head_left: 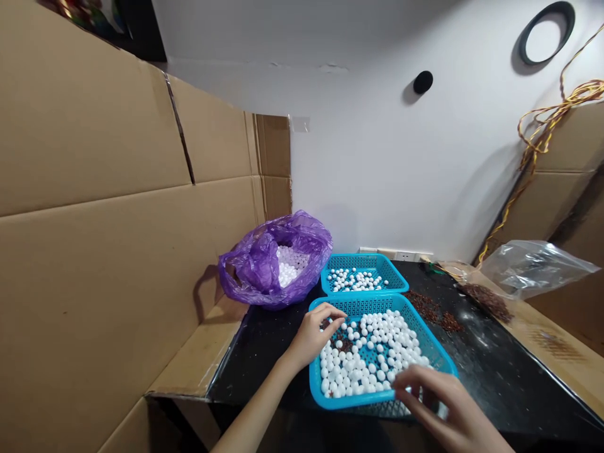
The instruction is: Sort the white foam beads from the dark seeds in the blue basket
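Observation:
A blue plastic basket [441, 353] sits near me on the black table, filled with several white balls [377, 352] and some dark reddish bits. My left hand [314, 333] rests on the basket's left rim, fingers curled and reaching in among the balls. Over the basket's near right corner my right hand [443, 399] grips the rim with bent fingers. A second blue basket [399, 280] behind it holds fewer white balls.
A purple plastic bag [264, 264] of white balls stands at the back left. Dark reddish bits [434, 311] lie scattered on the black table [491, 365] to the right, by a clear plastic bag [533, 264]. Cardboard walls [108, 239] close in the left side.

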Demonstrator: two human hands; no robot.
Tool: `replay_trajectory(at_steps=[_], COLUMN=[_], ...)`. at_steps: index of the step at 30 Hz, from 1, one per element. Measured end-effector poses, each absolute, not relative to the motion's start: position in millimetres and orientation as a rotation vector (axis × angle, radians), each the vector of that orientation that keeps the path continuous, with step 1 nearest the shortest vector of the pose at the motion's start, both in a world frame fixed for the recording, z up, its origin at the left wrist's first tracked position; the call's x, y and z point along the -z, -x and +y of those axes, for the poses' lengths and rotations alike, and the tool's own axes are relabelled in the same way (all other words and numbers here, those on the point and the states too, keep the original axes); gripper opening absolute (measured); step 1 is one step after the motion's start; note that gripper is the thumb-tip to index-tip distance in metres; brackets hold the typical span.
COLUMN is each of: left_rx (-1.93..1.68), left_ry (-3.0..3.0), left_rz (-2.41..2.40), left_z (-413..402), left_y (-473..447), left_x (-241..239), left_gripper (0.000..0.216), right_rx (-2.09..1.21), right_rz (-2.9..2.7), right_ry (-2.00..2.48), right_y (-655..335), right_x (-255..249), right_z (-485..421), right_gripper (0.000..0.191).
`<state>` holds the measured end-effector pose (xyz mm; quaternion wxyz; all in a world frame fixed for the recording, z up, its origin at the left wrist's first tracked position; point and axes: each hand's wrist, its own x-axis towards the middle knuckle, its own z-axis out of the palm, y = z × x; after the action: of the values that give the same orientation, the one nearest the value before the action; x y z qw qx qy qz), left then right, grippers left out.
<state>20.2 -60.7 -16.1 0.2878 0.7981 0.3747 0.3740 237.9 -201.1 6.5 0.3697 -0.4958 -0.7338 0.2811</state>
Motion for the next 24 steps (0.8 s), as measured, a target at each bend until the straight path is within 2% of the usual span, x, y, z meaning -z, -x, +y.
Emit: replay_trajectory(at_steps=[4, 7, 12, 16, 20, 24], left_rx=[-1.000, -0.984, -0.960, -1.013, -1.077, -1.231], left_ry=[-2.139, -2.136, -2.129, -2.113, -2.125, -2.146], left_rz=[0.954, 0.925, 0.887, 0.873, 0.799, 0.642], left_z=[-47.8, -39.5, -26.2, -9.1, -2.2, -13.6], left_y=[-28.2, -32.9, -34.8, -38.8, -47.2, -56.3], left_x=[10.2, 11.2, 12.3, -13.7, -63.3, -100.8], left_gripper=[0.016, 0.014, 0.013, 0.014, 0.012, 0.011], right_rx=[-0.635, -0.678, -0.714, -0.653, -0.781, -0.618], right_rz=[-2.369, -2.488, -2.578, -2.538, -2.214, -1.990], right_ry=[1.348, 1.309, 1.234, 1.162, 0.894, 0.782], right_y=[-229.2, -220.2, -211.4, -219.5, -235.7, -248.2], right_x=[-18.8, -7.9, 4.6, -30.3, -84.0, -108.3], right_z=[-133.1, -106.0, -91.9, -83.8, -85.2, -94.9], right_gripper=[0.025, 0.027, 0.021, 0.017, 0.007, 0.006])
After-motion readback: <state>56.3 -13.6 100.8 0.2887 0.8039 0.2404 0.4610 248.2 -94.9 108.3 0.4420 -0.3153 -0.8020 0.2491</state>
